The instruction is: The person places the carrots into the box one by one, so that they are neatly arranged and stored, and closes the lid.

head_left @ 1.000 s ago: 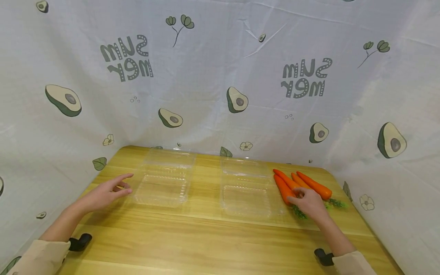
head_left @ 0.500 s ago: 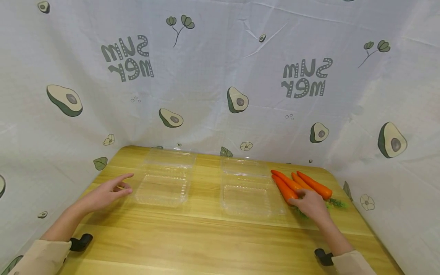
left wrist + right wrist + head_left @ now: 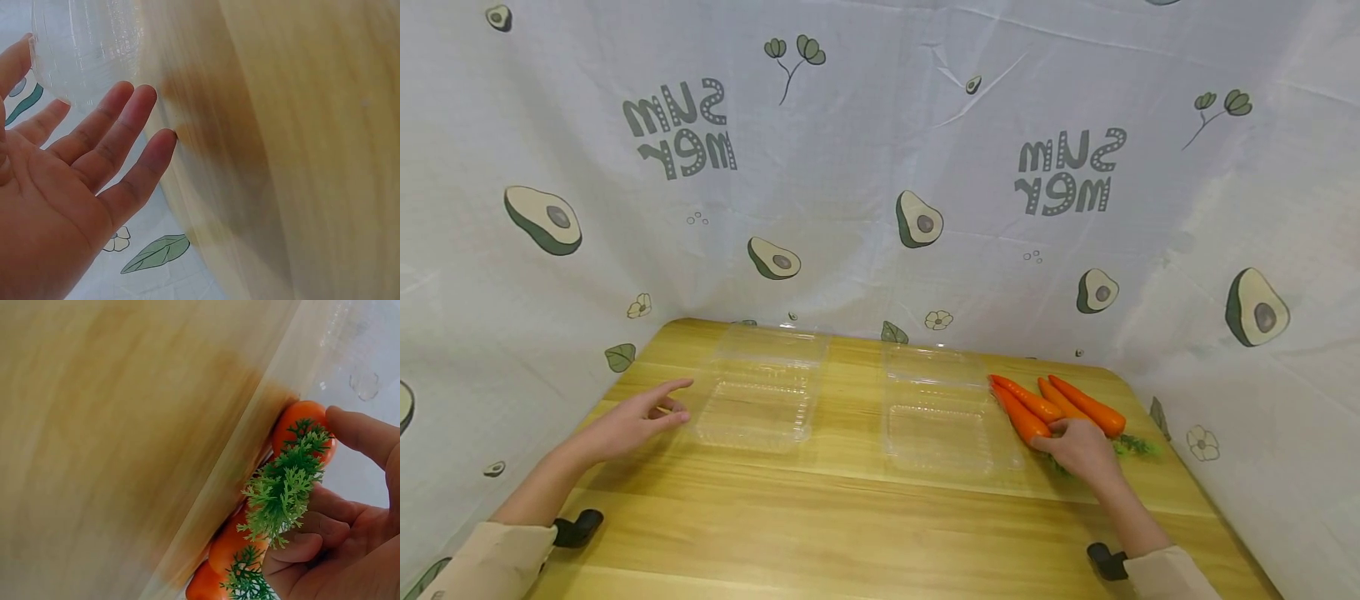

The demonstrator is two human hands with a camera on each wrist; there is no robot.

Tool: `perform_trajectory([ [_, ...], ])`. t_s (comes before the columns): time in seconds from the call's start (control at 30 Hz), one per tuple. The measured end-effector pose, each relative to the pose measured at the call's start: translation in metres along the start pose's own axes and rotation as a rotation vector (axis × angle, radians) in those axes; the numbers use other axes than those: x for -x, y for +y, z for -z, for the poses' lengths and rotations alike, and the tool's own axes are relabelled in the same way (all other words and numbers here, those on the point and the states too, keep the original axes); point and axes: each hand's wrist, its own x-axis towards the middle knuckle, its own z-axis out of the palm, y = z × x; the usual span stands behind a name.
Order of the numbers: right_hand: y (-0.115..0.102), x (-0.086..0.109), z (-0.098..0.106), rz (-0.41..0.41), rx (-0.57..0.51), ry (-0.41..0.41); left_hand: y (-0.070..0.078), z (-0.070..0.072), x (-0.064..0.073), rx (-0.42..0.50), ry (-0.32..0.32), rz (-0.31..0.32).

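Several orange carrots lie side by side at the right of the wooden table, tips pointing away from me. My right hand grips the thick leafy end of the leftmost carrot, thumb on its left side and the other fingers curled in on the right. In the right wrist view, green leaves cover part of that grip. A second carrot lies right against it. My left hand hovers with relaxed fingers beside a clear plastic container, holding nothing. Another clear container sits left of the carrots.
Both clear containers have their lids folded back toward the printed curtain. Two more carrots lie right of my right hand. The wooden tabletop stretches toward me, and the curtain also hangs along both sides.
My right hand has closed in on the leftmost carrot. The two left carrots have shifted slightly, their tips a little to the left and toward me. My left hand stays in place.
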Motion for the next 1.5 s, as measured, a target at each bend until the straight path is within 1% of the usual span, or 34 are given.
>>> perform_trajectory([
  [0.3, 0.003, 0.001, -0.001, 0.009, -0.007, 0.001, 0.005, 0.0, 0.001, -0.005, 0.004, 0.0],
  [0.43, 0.003, 0.001, -0.001, 0.011, -0.019, -0.002, 0.005, -0.001, 0.002, -0.01, 0.002, 0.006],
  [0.7, 0.004, 0.0, -0.001, 0.005, -0.033, -0.001, 0.002, -0.001, 0.003, -0.01, -0.003, -0.003],
  [0.97, 0.002, 0.0, 0.003, 0.014, -0.04, 0.011, 0.003, -0.002, 0.003, -0.016, 0.001, -0.002],
  [1.13, 0.0, 0.001, 0.004, 0.01, -0.053, 0.022, 0.003, -0.001, 0.003, -0.019, 0.003, -0.008],
  [1.23, 0.0, 0.002, 0.006, 0.007, -0.061, 0.027, 0.002, -0.001, 0.003, -0.024, 0.002, 0.003],
  [1.5, 0.002, 0.002, 0.012, 0.0, -0.062, 0.056, 0.003, -0.003, 0.003, -0.019, 0.003, 0.0],
])
